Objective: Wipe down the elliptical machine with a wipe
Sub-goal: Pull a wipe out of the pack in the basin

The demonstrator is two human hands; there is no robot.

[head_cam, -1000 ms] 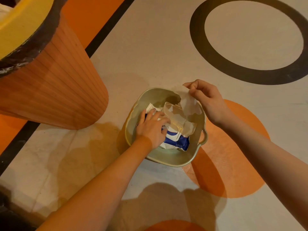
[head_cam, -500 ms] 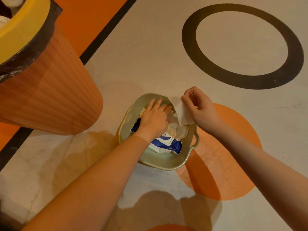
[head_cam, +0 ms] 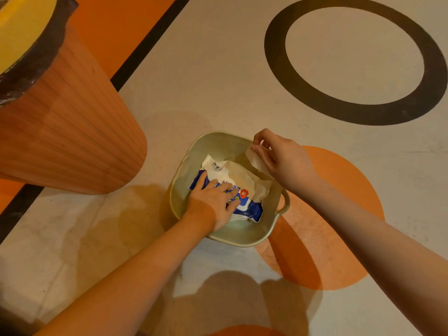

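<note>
Since half a second back, the left hand (head_cam: 213, 204) has slid down from the far end of the wipes pack toward the near end, so the white top of the pack now shows, and the right hand has lifted a bit further off to the side with the sheet.

Going left to right: far left there's a big ribbed orange plastic trash bin (head_cam: 72, 141) with a dark liner folded over its rim and a yellow inside, standing on the floor just beside a black stripe (head_cam: 150, 42). The floor (head_cam: 218, 69) itself is pale grey with orange patches.

Next over, the left hand lies flat with fingers spread and straight, pressing down on the blue-and-white soft plastic pack of wet wipes (head_cam: 242, 190). That pack sits tilted inside a pale green plastic basin (head_cam: 230, 241) with a small loop handle on its right side; the basin rests on the floor, partly over an orange circle (head_cam: 339, 214).

Then the right hand (head_cam: 283, 158) hovers over the basin's far right rim, thumb and fingertips pinching a thin white wet wipe (head_cam: 254, 158). The wipe hangs down from the pinch toward the pack; can't tell if its lower end is clear of the pack's opening.

Top right of the floor has a large dark painted ring (head_cam: 274, 66). Shadows of both arms fall on the floor near the bottom.
</note>
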